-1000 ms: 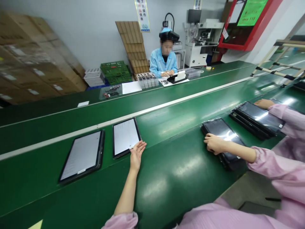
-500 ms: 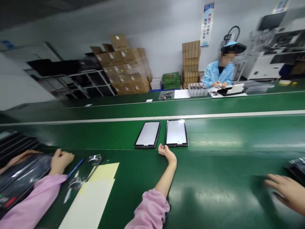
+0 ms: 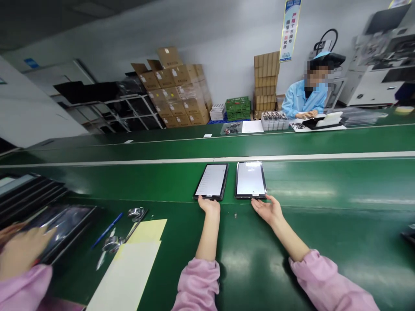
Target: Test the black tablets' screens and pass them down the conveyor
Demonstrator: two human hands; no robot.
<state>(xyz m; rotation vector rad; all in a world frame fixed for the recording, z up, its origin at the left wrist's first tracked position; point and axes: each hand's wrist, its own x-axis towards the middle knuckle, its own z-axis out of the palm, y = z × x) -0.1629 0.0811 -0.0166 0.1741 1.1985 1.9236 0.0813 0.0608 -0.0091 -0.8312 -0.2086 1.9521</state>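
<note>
A green work surface (image 3: 324,181) ran across the room, with stacked cardboard boxes (image 3: 181,95), green crates (image 3: 238,109) and a person in a blue jacket (image 3: 306,98) beyond it. Two tablets with bright, pale screens lay face up side by side near the middle, the left tablet (image 3: 211,180) slightly slanted and the right tablet (image 3: 250,180) almost square to the view, a narrow strip of green between them. Half a second earlier the left hand (image 3: 210,206) had been bent at the wrist under the near corner of the right tablet; now it was at the near edge of the left tablet, thumb at the corner, and whether its fingers gripped could not be told, since they were partly hidden. The right hand (image 3: 268,210), which had been far off to the right near a dark pile, had come to the near right corner of the right tablet, palm up, fingers loose and spread along the edge, clenched on nothing. Both tablets had stayed next to each other on the surface. At the left, a neighbour's hand (image 3: 27,250), blurred now, had shifted from the right end of a dark wrapped device (image 3: 69,226) to farther left over it. The blue pen (image 3: 106,230), yellow sheet (image 3: 152,229) and white sheet (image 3: 126,274) lay beside one another as before.
</note>
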